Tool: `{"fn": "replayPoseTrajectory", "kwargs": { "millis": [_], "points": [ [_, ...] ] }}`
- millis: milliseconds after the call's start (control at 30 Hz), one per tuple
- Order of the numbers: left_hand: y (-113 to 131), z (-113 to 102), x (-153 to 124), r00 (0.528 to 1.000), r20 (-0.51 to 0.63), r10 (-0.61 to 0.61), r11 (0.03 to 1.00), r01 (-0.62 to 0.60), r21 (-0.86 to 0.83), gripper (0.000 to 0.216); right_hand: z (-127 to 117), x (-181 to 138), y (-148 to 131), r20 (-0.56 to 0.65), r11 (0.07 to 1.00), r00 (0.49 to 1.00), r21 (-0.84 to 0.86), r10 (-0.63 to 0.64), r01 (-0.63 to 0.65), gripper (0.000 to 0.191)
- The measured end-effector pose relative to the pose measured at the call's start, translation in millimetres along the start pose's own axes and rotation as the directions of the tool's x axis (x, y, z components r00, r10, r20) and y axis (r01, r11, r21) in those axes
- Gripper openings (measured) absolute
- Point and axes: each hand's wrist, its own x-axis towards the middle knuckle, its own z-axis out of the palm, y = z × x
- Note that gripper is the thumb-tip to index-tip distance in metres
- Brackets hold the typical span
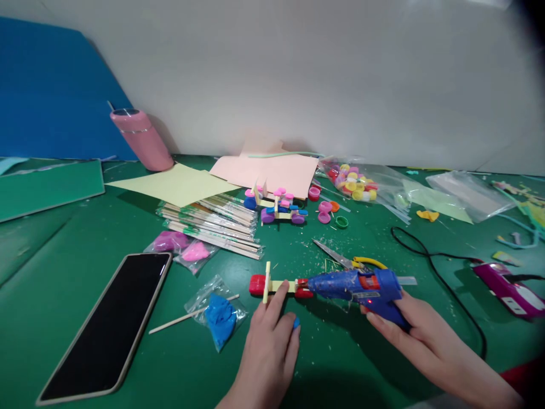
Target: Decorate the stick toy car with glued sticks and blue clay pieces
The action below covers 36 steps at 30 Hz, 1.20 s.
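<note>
My right hand (409, 329) grips a blue glue gun (361, 287), its nozzle pointing left at a small stick car with red bottle-cap wheels (276, 285) lying on the green table. My left hand (270, 341) rests on the table just in front of the car, one finger stretched up against its stick body; a blue cap (296, 322) peeks out under the curled fingers. Scissors with yellow handles (340, 258) lie right behind the glue gun.
A phone (108, 326) lies at the left, small bags of blue (219, 315) and pink balloons (183, 245) beside it. Wooden sticks (213, 224), finished cap cars (276, 207), paper sheets, a pink tumbler (142, 139) and a bag of caps (355, 184) sit further back. A black cord (443, 278) runs right.
</note>
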Motion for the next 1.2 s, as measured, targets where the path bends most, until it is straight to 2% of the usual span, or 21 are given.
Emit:
{"fn": "replayPoseTrajectory", "kwargs": {
  "millis": [300,400,567,700,800,867,933,1033,1100,1167,1200],
  "points": [
    [0.5,0.5,-1.2,1.0,-0.015,0.007,1.0,-0.007,0.012,0.018,1.4,2.5,1.6,-0.044,0.998,0.997,-0.023,0.061,-0.062,0.02],
    [0.8,-0.3,-0.5,1.0,-0.02,0.011,1.0,-0.01,0.014,0.017,0.5,5.7,0.1,-0.027,0.999,0.999,0.01,0.043,-0.043,0.02],
    [0.3,-1.5,0.7,0.999,-0.028,0.017,1.0,-0.017,0.005,0.016,-0.6,15.6,-10.2,0.012,0.976,0.996,0.202,0.086,-0.087,0.017],
    [0.9,-2.0,-1.3,0.998,-0.067,0.01,1.0,-0.011,-0.018,0.015,1.8,22.3,-0.6,-0.049,0.878,0.977,0.45,0.206,-0.162,0.02],
    [2.0,-3.6,-3.1,0.992,-0.128,-0.007,0.999,0.002,-0.041,0.015,1.8,24.3,30.5,-0.187,0.836,0.911,0.497,0.368,-0.235,0.026],
    [2.9,-5.3,-3.2,0.983,-0.182,-0.015,0.998,0.004,-0.057,0.015,0.3,23.8,58.1,-0.348,0.842,0.812,0.454,0.469,-0.292,0.033],
    [4.7,-7.3,-2.5,0.969,-0.248,-0.017,0.996,-0.005,-0.088,0.015,-1.5,22.1,84.5,-0.41,0.835,0.752,0.436,0.516,-0.335,0.037],
    [10.3,-10.8,-1.4,0.955,-0.295,-0.009,0.976,-0.056,-0.211,0.015,-3.4,18.8,113.2,-0.44,0.819,0.699,0.404,0.564,-0.407,0.043],
    [15.9,-13.2,-0.9,0.974,-0.22,-0.058,0.93,-0.027,-0.366,0.014,-5.1,17.2,124.6,-0.455,0.812,0.674,0.368,0.582,-0.453,0.047],
    [21.8,-15.6,0.1,0.977,-0.049,-0.206,0.822,0.146,-0.55,0.012,-8.5,16.6,131.2,-0.481,0.818,0.662,0.304,0.575,-0.489,0.047],
    [24.5,-16.6,1.1,0.95,0.06,-0.306,0.724,0.274,-0.633,0.013,-10.9,16.8,132.7,-0.498,0.825,0.662,0.262,0.561,-0.501,0.046]
  ]
}}
